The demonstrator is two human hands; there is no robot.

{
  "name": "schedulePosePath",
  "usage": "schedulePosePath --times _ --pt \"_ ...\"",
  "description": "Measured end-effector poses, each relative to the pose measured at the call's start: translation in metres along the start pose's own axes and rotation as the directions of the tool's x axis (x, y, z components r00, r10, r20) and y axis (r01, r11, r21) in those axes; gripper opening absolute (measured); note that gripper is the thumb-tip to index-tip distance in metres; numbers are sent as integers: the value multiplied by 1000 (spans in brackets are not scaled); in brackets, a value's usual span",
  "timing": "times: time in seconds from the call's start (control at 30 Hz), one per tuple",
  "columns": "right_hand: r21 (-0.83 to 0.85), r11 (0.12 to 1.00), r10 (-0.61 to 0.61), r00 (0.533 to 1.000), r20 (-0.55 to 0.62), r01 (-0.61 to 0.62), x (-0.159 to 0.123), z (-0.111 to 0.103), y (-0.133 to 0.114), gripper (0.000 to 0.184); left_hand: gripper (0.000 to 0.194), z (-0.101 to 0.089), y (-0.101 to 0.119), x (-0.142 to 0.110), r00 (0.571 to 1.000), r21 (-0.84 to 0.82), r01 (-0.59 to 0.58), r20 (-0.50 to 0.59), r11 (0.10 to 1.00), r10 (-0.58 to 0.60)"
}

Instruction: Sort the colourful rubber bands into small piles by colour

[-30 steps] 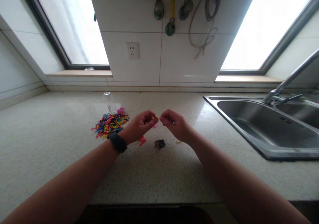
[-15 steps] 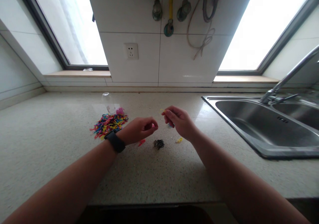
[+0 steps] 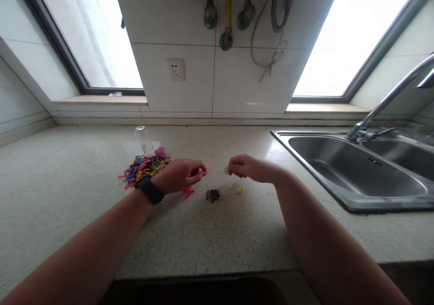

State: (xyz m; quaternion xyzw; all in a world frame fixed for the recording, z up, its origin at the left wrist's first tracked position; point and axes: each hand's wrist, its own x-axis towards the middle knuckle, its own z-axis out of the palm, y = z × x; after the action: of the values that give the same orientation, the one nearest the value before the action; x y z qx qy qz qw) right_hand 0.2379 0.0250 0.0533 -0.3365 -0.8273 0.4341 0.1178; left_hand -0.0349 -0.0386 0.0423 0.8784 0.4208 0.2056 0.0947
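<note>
My left hand (image 3: 185,174), with a dark watch on its wrist, hovers low over the counter right of a heap of multicoloured rubber bands (image 3: 145,167). Its thumb and fingers are pinched together; a bit of pink shows by the fingertips, but what they hold is unclear. Across from it, my right hand (image 3: 250,167) points down with closed fingers on a thin yellow rubber band (image 3: 224,170), beside a partly hidden bit of blue. Small piles lie nearer me: red bands (image 3: 189,191), black bands (image 3: 213,195) and yellow bands (image 3: 240,190).
Behind the heap are a clear plastic container (image 3: 142,140) and a pink object (image 3: 160,151). A steel sink (image 3: 315,164) with a tap (image 3: 383,101) is set into the counter (image 3: 203,241) at the right. A tiled wall with a socket (image 3: 175,69) and hoses stands behind.
My right hand has lowered towards the counter and turned fingers down, bringing the yellow rubber band down. The left hand stays nearly where it was; the view has shifted slightly.
</note>
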Motion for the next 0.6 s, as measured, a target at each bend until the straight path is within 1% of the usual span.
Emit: schedulePosePath --times 0.03,0.1,0.2,0.27,0.47,0.6 --pt "-44 997 60 996 69 -57 -3 -4 2 24 22 0 -1 0 1000 5 4 1 1000 -4" --pt "-129 979 179 970 167 -159 -7 -9 7 25 21 0 -3 -1 1000 14 10 -2 1000 -10" --pt "-213 946 290 930 226 -244 -11 -14 13 24 20 0 -5 -1 1000 19 10 -7 1000 -10" --pt "-239 937 311 918 246 -254 -12 -16 16 24 21 0 -5 -1 1000 20 7 -10 1000 -6" --pt "-286 929 306 922 235 -235 -14 -16 15 26 22 0 -6 -1 1000 15 1 -9 1000 -1" --pt "-287 919 344 907 242 -271 -15 -16 12 30 22 0 -8 -2 1000 15 1 -19 1000 -1"
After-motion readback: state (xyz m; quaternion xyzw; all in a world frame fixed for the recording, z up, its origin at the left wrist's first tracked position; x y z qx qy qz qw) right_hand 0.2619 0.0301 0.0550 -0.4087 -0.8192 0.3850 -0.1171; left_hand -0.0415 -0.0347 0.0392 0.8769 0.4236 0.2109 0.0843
